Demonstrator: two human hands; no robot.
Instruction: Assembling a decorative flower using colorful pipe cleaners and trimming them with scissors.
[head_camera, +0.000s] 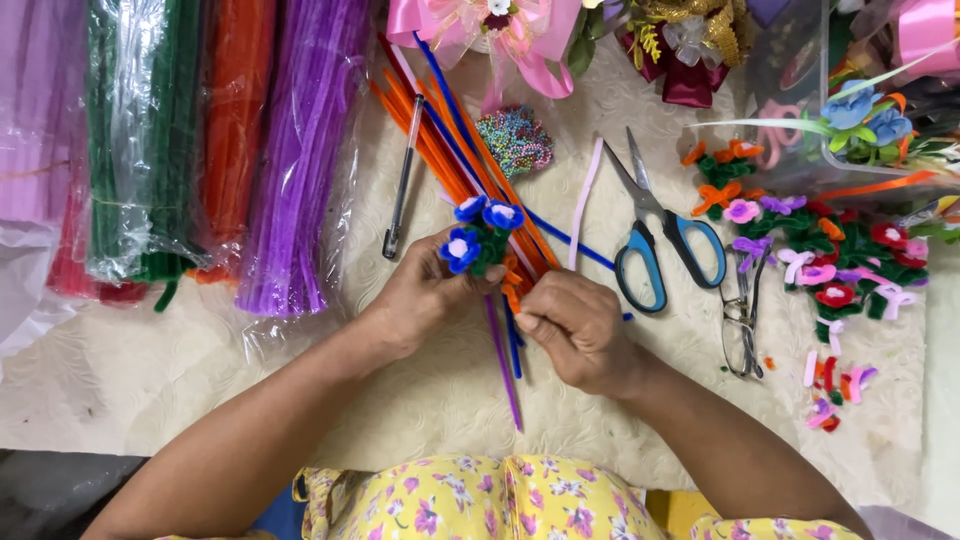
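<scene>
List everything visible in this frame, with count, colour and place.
blue flowers: three, blue with pale centres, held by left hand
orange stem: one, orange, between the hands
loose pipe cleaners: many, orange, blue, purple, table centre
bagged pipe cleaners: several bundles, purple, orange, green, pink, upper left
pen: one, dark, left of centre
scissors: one, blue handles, right of centre
glasses: one, dark, below scissors
finished flowers: many, mixed colours, right
left hand: holding flowers
right hand: pinching orange stem
</scene>
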